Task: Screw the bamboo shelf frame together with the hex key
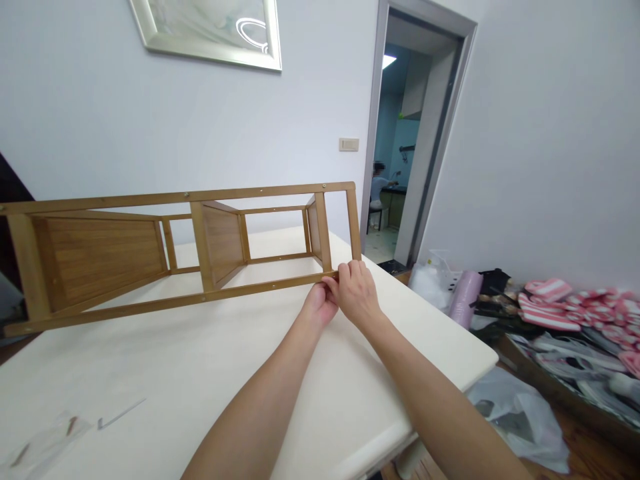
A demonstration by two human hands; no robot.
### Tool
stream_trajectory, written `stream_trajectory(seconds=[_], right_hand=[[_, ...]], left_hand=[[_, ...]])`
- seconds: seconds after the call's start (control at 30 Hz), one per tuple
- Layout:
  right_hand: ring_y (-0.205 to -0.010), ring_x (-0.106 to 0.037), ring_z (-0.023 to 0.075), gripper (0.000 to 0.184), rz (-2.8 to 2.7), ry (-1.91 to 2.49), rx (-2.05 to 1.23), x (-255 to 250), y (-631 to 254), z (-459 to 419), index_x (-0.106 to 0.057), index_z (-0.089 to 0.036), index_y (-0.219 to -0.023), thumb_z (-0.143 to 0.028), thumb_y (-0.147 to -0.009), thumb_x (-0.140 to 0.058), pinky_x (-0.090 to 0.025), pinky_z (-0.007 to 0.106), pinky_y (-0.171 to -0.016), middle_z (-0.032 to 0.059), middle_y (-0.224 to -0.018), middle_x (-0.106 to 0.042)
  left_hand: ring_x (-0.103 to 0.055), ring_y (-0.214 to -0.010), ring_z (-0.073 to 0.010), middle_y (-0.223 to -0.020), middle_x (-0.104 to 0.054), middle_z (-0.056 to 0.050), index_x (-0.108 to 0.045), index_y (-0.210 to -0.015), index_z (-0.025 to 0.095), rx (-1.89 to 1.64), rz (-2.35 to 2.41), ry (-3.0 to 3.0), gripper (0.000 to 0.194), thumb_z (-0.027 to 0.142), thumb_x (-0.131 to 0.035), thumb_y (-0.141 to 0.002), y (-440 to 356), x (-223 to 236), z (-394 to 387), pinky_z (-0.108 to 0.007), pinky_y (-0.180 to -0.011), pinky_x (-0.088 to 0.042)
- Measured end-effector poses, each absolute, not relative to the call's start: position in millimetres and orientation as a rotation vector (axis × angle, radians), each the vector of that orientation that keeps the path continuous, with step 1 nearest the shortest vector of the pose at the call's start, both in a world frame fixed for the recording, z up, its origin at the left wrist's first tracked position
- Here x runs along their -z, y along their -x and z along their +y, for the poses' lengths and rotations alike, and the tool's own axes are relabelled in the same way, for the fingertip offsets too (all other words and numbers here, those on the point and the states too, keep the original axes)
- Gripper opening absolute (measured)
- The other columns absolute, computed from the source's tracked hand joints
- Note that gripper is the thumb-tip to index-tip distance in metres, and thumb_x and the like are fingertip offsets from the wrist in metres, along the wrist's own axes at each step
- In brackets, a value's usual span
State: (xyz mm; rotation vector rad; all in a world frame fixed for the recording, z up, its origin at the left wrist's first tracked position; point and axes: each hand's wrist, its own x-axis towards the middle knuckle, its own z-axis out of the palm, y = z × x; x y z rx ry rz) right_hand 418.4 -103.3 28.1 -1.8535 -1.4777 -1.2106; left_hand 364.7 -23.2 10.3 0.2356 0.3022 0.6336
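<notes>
While the wooden shelf frame [203, 241] is stretching lengthwise leftward across the white table [200, 373], the right hand [357, 291] is grasping its near rail [270, 287] at the right end, the left hand [323, 305] bunching just left, finger hold unclear.

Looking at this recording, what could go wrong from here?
The wooden frame might shift or twist, since the left hand and right hand are both at one corner, leaving the opposite end without a hand. The hex key lies loose on the white table and could be knocked aside.
</notes>
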Motion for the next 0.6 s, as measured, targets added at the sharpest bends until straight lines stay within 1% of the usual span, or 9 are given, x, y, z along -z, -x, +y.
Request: stream_trajectory(seconds=[0.07, 0.1, 0.17, 0.23, 0.3, 0.4, 0.5, 0.6], right_hand=[[-0.081, -0.040, 0.0227, 0.022, -1.519, 1.813, 1.138, -26.0, -418.7, -105.7, -0.054, -0.015, -0.091, -0.033, -0.096, -0.043, -0.031, 0.035, -0.070, 0.0094, -0.086, -0.049], [-0.082, -0.040, 0.0224, 0.019, -1.551, 1.794, 1.123, -25.0, -418.7, -106.5, -0.055, -0.015, -0.091, -0.029, -0.095, -0.042, -0.031, 0.034, -0.070, 0.0092, -0.086, -0.049], [-0.080, -0.039, 0.0214, 0.017, -1.602, 1.781, 1.140, -24.0, -418.7, -106.6, -0.055, -0.015, -0.085, -0.020, -0.094, -0.041, -0.030, 0.034, -0.071, 0.0083, -0.084, -0.049], [-0.077, -0.037, 0.0206, 0.020, -1.609, 1.797, 1.195, -24.5, -418.3, -105.2, -0.054, -0.016, -0.078, -0.015, -0.093, -0.041, -0.029, 0.034, -0.070, 0.0073, -0.080, -0.047], [-0.075, -0.036, 0.0205, 0.023, -1.576, 1.832, 1.241, -26.3, -417.7, -103.3, -0.054, -0.017, -0.075, -0.018, -0.094, -0.041, -0.027, 0.034, -0.068, 0.0069, -0.077, -0.046], [-0.076, -0.037, 0.0213, 0.027, -1.530, 1.870, 1.261, -28.9, -417.2, -102.2, -0.053, -0.018, -0.074, -0.027, -0.097, -0.041, -0.025, 0.033, -0.066, 0.0067, -0.076, -0.045], [-0.079, -0.037, 0.0217, 0.026, -1.489, 1.869, 1.228, -28.8, -417.6, -104.1, -0.054, -0.017, -0.079, -0.034, -0.096, -0.043, -0.027, 0.033, -0.068, 0.0072, -0.080, -0.047], [-0.080, -0.038, 0.0217, 0.019, -1.521, 1.838, 1.195, -26.7, -418.0, -106.2, -0.054, -0.016, -0.083, -0.027, -0.094, -0.045, -0.029, 0.034, -0.070, 0.0083, -0.084, -0.048]], left_hand=[[-0.064, -0.061, -0.0093, -0.072, -0.066, -0.005, -0.064, -0.080, 0.009, -0.626, 0.301, -0.244, 0.023, -0.001, -0.043, -0.087, -364.3, -10.6, -24.0, -0.014, -0.056, -0.054], [-0.065, -0.063, -0.0103, -0.072, -0.066, -0.006, -0.064, -0.081, 0.009, -0.627, 0.303, -0.245, 0.022, 0.001, -0.044, -0.087, -364.2, -10.5, -24.3, -0.016, -0.057, -0.055], [-0.066, -0.064, -0.0109, -0.071, -0.066, -0.006, -0.063, -0.080, 0.009, -0.633, 0.316, -0.244, 0.021, 0.002, -0.045, -0.087, -364.1, -9.9, -24.4, -0.017, -0.060, -0.056], [-0.065, -0.064, -0.0104, -0.071, -0.066, -0.005, -0.063, -0.079, 0.010, -0.637, 0.329, -0.240, 0.021, 0.002, -0.045, -0.088, -364.2, -9.6, -24.3, -0.016, -0.060, -0.056], [-0.066, -0.064, -0.0104, -0.071, -0.067, -0.005, -0.063, -0.079, 0.010, -0.639, 0.335, -0.238, 0.021, 0.001, -0.045, -0.087, -364.0, -10.1, -24.4, -0.016, -0.060, -0.056], [-0.065, -0.063, -0.0101, -0.071, -0.067, -0.005, -0.064, -0.080, 0.010, -0.641, 0.330, -0.236, 0.020, 0.001, -0.048, -0.086, -363.5, -12.0, -24.9, -0.016, -0.059, -0.055], [-0.064, -0.060, -0.0086, -0.070, -0.067, -0.005, -0.064, -0.081, 0.009, -0.648, 0.330, -0.238, 0.022, -0.001, -0.045, -0.086, -363.0, -12.9, -25.1, -0.013, -0.057, -0.054], [-0.064, -0.059, -0.0090, -0.069, -0.066, -0.005, -0.063, -0.078, 0.008, -0.648, 0.341, -0.245, 0.022, 0.000, -0.045, -0.087, -363.4, -11.4, -24.8, -0.014, -0.056, -0.054]])
